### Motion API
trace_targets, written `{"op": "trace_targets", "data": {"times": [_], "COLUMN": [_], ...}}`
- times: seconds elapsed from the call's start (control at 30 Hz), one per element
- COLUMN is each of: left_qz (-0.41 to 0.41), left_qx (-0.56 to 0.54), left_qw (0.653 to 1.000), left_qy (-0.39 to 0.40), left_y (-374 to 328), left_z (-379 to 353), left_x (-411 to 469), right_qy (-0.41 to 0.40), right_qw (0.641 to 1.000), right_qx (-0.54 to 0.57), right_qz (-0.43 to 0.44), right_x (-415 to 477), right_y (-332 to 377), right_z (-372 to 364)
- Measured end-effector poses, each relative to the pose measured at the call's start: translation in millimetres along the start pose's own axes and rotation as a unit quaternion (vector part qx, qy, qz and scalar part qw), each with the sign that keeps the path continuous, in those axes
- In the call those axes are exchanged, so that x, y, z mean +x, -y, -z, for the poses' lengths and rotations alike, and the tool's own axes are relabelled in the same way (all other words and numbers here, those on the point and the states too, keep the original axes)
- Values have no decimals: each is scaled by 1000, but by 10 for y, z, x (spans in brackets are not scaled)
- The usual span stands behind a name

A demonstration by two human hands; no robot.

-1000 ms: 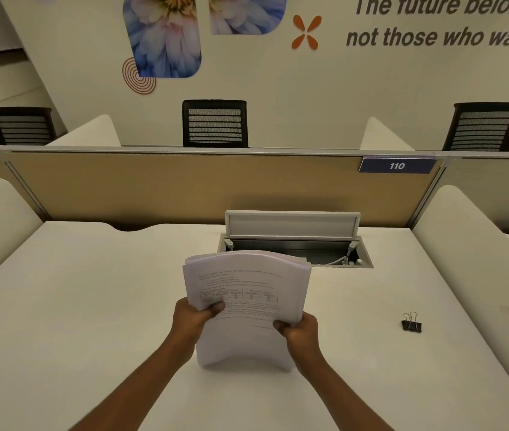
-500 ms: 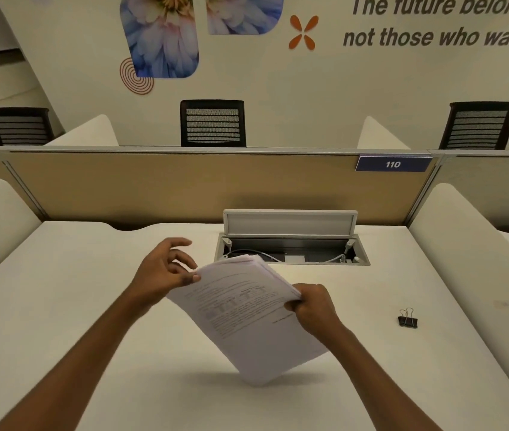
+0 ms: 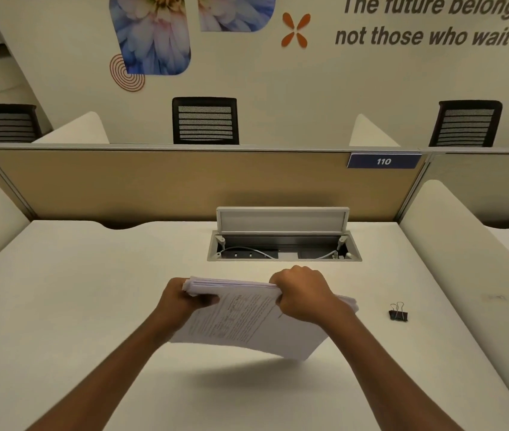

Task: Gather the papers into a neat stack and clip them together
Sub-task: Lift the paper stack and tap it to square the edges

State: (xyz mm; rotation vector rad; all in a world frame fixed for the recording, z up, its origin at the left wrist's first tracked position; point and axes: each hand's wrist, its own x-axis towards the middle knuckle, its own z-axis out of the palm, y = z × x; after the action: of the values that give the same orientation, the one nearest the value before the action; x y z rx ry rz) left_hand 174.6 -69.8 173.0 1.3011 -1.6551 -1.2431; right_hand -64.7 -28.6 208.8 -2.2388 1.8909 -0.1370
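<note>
A stack of printed white papers (image 3: 247, 321) is held in the air above the white desk (image 3: 76, 306), turned sideways with its long edge toward me and its near corner hanging lowest. My left hand (image 3: 178, 301) grips the stack's left end. My right hand (image 3: 301, 295) is closed over its far right edge. The sheets' edges at the far left are slightly fanned. A black binder clip (image 3: 398, 314) with silver handles lies on the desk to the right of the papers, apart from both hands.
An open cable hatch (image 3: 282, 244) with its lid raised sits in the desk just beyond the papers. A tan partition (image 3: 153, 181) closes the far side, and white curved dividers (image 3: 464, 244) flank the desk left and right.
The stack went from upright in both hands to tilted in the right hand alone, left hand free. Now it lies sideways and flatter, with the left hand back on its left end.
</note>
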Motion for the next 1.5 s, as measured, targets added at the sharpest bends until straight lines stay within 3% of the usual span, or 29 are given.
{"op": "trace_targets", "data": {"times": [0.23, 0.33, 0.43, 0.6, 0.67, 0.97, 1.23, 1.5], "left_qz": [33, 35, 37, 37, 38, 48, 124, 113], "left_qx": [-90, -130, -175, -187, -188, -181, -145, -146], "left_qw": [995, 990, 982, 979, 979, 974, 973, 975], "left_qy": [-32, -50, -63, -68, -72, -131, -129, -125], "left_y": [259, 316, 383, 392, 408, 440, 827, 792], "left_z": [20, 56, 92, 6, -37, -253, -352, -321], "left_x": [-17, -14, 41, 121, 153, 157, 123, 149], "right_qy": [41, 25, -15, -78, -133, -284, -276, -294], "right_qw": [991, 970, 874, 767, 743, 749, 769, 750], "right_qx": [36, 187, 470, 626, 641, 567, 535, 552], "right_qz": [-123, -151, -123, -115, -141, -192, -216, -218], "right_x": [-260, -362, -420, -382, -357, -314, -371, -334], "right_y": [-589, -902, -962, -767, -684, -511, -502, -522], "right_z": [82, 68, -64, -439, -548, -797, -1203, -1165]}}
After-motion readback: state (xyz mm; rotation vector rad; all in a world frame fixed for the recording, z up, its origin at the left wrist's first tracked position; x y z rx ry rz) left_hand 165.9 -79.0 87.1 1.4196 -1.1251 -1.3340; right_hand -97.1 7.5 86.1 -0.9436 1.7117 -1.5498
